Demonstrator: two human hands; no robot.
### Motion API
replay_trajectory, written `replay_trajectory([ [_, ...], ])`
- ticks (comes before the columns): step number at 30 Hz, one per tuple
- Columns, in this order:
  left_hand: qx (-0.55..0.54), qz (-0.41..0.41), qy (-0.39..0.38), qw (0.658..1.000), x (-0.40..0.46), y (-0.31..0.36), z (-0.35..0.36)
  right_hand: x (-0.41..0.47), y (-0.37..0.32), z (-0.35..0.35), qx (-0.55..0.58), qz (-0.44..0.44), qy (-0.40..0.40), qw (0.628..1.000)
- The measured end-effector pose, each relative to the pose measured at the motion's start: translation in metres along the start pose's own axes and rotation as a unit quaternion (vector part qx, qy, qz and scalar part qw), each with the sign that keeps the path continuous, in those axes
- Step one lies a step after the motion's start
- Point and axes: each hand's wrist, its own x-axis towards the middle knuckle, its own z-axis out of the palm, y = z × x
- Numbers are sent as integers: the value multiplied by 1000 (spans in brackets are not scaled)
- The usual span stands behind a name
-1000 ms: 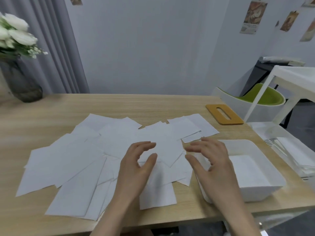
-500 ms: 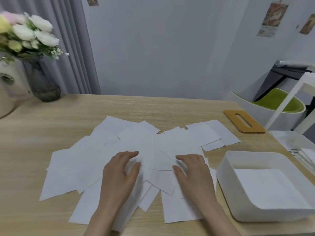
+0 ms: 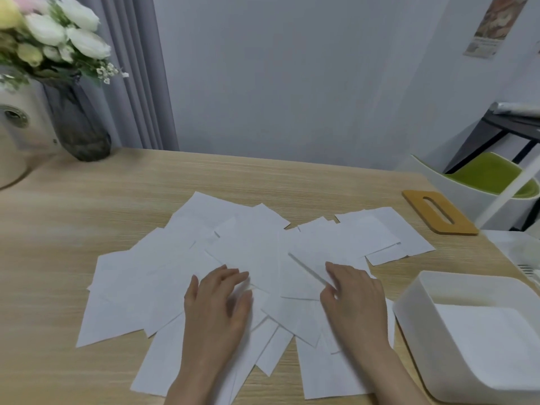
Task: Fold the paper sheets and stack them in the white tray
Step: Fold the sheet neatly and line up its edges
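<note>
Several white paper sheets (image 3: 251, 247) lie scattered and overlapping across the middle of the wooden table (image 3: 87, 206). My left hand (image 3: 217, 302) rests flat on the sheets near the front, fingers straight. My right hand (image 3: 355, 299) lies on the sheets to the right, its fingertips at the raised edge of one sheet (image 3: 309, 270). The white tray (image 3: 415, 290) stands at the front right of the table, with white paper lying flat in its bottom.
A dark glass vase (image 3: 77, 127) with white flowers stands at the back left beside a cream rounded appliance (image 3: 14, 135). An orange wooden board (image 3: 439, 213) lies at the back right. Beyond the table's right edge are a green chair (image 3: 485, 178) and a white rack.
Both hands came down from hovering onto the paper sheets and moved slightly left. The view swung left, bringing the vase further in. One sheet's edge now lifts at my right fingertips.
</note>
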Motion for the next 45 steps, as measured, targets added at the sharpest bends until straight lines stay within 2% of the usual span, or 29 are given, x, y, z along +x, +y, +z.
replay_trajectory([
  [3,-5,4,3,1000,0,-2,0,3,-1,-7,17,9,-2,1000],
  [9,-7,12,5,1000,0,1,3,-10,-24,-22,122,30,58,990],
  [17,-63,-8,-15,998,-2,17,-3,-48,-65,-4,276,60,39,958],
  [23,-167,-55,-24,984,0,17,-8,-61,-85,5,281,7,41,959],
  [28,-164,-64,-46,983,3,17,-9,-65,-91,14,244,-67,40,967],
  [33,-265,-143,-1,954,0,12,-10,-52,-79,4,298,-40,31,953],
  [36,-350,-162,5,922,-2,15,-16,-40,-71,-6,361,37,-49,930],
  [40,-400,-153,1,904,-2,17,-21,-29,-66,-12,482,135,-185,846],
  [42,-411,-158,8,898,-2,22,-24,-28,-68,-18,514,149,-206,819],
  [45,-407,-149,-2,901,-3,28,-27,-32,-72,-22,515,147,-172,827],
])
